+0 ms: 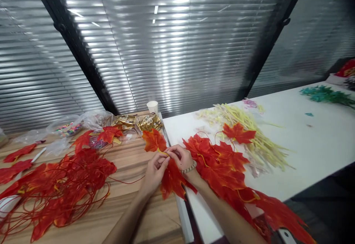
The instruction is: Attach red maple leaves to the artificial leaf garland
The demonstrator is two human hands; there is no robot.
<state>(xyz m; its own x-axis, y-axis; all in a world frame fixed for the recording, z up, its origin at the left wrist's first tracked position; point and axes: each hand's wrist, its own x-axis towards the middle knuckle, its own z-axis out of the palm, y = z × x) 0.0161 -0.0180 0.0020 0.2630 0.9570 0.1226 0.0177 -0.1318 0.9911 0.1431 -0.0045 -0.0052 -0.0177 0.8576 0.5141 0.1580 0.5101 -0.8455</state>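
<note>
My left hand (155, 170) and my right hand (181, 157) meet over the seam between two tables. Both pinch the yellow stem of an orange-red artificial maple leaf (154, 140), whose blade points away from me. Below my fingers hangs another red maple leaf (173, 181), partly behind my right wrist, which wears a beaded bracelet (189, 167). A thin red cord (127, 181) runs left from near my left hand. Close to my right forearm lies a pile of red maple leaves (219, 162). Exactly how the stem and cord meet is hidden by my fingertips.
Left, a tangle of red cord and leaves (69, 184) covers the wooden table (130, 207). Behind it are plastic bags, a bag of colourful beads (68, 128), gold packets (149, 122) and a paper cup (152, 107). Yellow strands (257, 136) and green foliage (327, 94) lie on the white table (302, 136).
</note>
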